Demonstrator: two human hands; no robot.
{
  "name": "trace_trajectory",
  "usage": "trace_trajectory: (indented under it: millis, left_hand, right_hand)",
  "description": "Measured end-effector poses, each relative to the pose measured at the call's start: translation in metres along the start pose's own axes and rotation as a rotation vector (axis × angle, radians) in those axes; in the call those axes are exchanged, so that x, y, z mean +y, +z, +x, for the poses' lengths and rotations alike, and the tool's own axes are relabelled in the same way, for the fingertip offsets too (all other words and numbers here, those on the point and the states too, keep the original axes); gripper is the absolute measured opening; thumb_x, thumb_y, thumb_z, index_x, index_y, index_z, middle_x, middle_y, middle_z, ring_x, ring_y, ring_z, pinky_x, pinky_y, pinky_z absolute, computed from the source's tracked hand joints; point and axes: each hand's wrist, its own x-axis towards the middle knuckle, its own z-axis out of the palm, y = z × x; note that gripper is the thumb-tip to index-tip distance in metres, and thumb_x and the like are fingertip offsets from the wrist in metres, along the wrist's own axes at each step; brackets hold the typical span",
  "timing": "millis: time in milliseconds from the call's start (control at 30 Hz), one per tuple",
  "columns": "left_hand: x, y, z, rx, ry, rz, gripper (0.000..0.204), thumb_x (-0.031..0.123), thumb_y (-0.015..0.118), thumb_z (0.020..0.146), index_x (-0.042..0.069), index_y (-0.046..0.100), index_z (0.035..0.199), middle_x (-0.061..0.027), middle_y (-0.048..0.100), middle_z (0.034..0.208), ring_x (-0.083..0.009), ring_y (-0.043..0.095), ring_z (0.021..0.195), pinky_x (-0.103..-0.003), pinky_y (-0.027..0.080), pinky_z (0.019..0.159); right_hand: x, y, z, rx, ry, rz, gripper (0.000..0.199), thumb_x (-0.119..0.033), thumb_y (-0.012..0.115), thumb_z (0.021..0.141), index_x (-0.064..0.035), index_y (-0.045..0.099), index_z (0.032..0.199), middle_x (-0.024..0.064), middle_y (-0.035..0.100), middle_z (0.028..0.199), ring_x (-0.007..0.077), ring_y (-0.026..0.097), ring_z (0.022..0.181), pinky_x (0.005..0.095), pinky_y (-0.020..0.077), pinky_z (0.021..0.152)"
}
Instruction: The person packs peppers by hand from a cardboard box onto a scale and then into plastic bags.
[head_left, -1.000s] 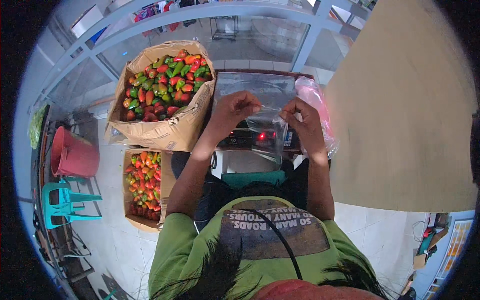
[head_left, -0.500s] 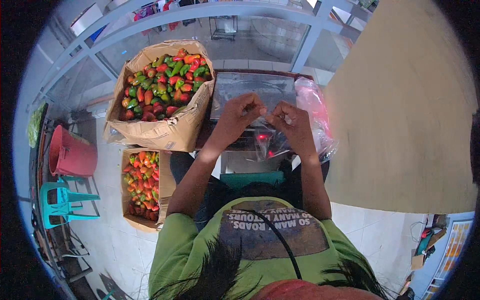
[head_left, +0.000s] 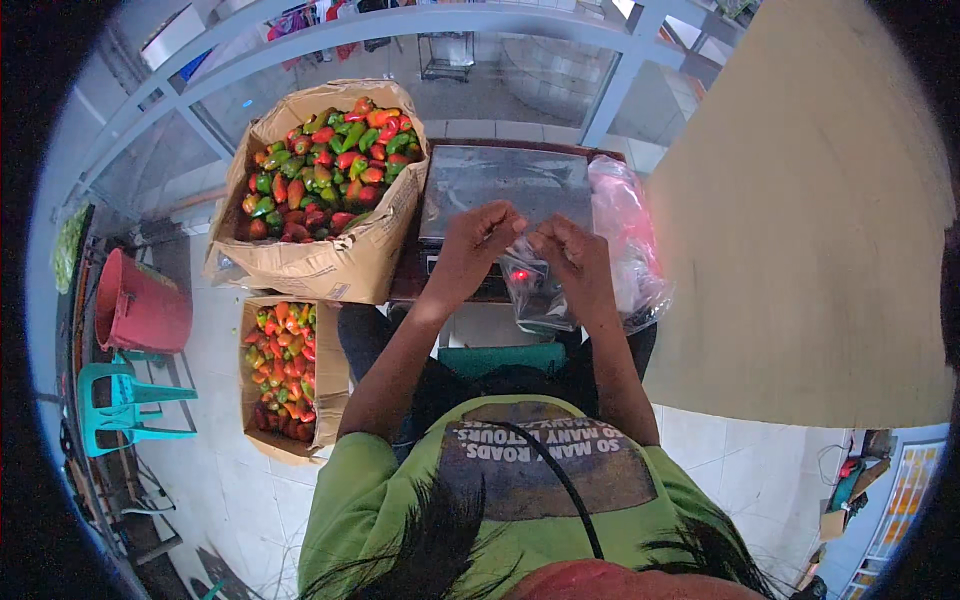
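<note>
The right grip (head_left: pixel 570 250) hides part of the clear bag (head_left: pixel 540 300).

On the green shirt (head_left: pixel 350 490), lower middle of the frame, pale capital letters (head_left: pixel 490 453) stand upside down in lines. The red light (head_left: pixel 520 275) on the scale (head_left: pixel 510 180), upper centre, and small marks (head_left: pixel 344 287) on the large box (head_left: pixel 300 270), upper left, are too unclear for reading.

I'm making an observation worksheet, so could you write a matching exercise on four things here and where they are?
1. clear plastic bag
2. pink plastic bundle
3. red tub
4. larger pepper box

A. just beyond the turquoise chair
B. left of the flat grey plate
C. at the left hand and right hand
D. right of the flat grey plate

Pairs: 1-C, 2-D, 3-A, 4-B
</note>
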Motion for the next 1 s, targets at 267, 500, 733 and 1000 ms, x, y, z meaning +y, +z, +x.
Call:
trace_trajectory:
  millis: [267,500,733,1000]
  left_hand:
    - [0.004,-0.004,-0.006,-0.081,-0.036,-0.164,0.012,0.015,0.054,0.082,0.004,0.049,0.08,0.0034,0.048,0.073,-0.0053,0.043,0.071,-0.021,0.037,0.065]
    - [0.017,-0.003,-0.003,0.17,-0.03,-0.36,0.012,0.015,0.053,0.082,0.004,0.053,0.087,0.0031,0.05,0.074,-0.0076,0.046,0.073,-0.021,0.038,0.069]
    - [0.01,-0.001,-0.004,-0.055,-0.209,-0.522,0.012,0.016,0.056,0.081,0.005,0.054,0.086,0.0052,0.05,0.074,-0.0042,0.045,0.071,-0.019,0.036,0.066]
    - [0.016,0.008,-0.003,0.141,-0.082,-0.311,0.013,0.017,0.056,0.081,0.005,0.051,0.077,0.0057,0.047,0.072,-0.0032,0.043,0.07,-0.019,0.036,0.064]
  right_hand:
    - [-0.003,-0.009,0.001,-0.038,0.092,0.031,0.017,-0.017,0.054,0.081,0.0,0.052,0.079,0.0111,0.053,0.066,0.0207,0.052,0.057,0.0301,0.0399,0.055]
    - [-0.014,-0.014,0.003,0.0,0.045,0.004,0.014,-0.014,0.056,0.078,-0.0012,0.052,0.079,0.0091,0.054,0.068,0.0192,0.052,0.06,0.0296,0.041,0.059]
    - [-0.012,-0.01,0.001,0.078,-0.013,0.01,0.011,-0.01,0.056,0.077,-0.0009,0.051,0.079,0.0087,0.053,0.069,0.0192,0.052,0.063,0.0291,0.0416,0.061]
    - [-0.019,-0.011,0.004,0.028,-0.001,0.033,0.012,-0.011,0.058,0.076,-0.0003,0.053,0.08,0.0079,0.053,0.072,0.0179,0.051,0.065,0.0283,0.0408,0.061]
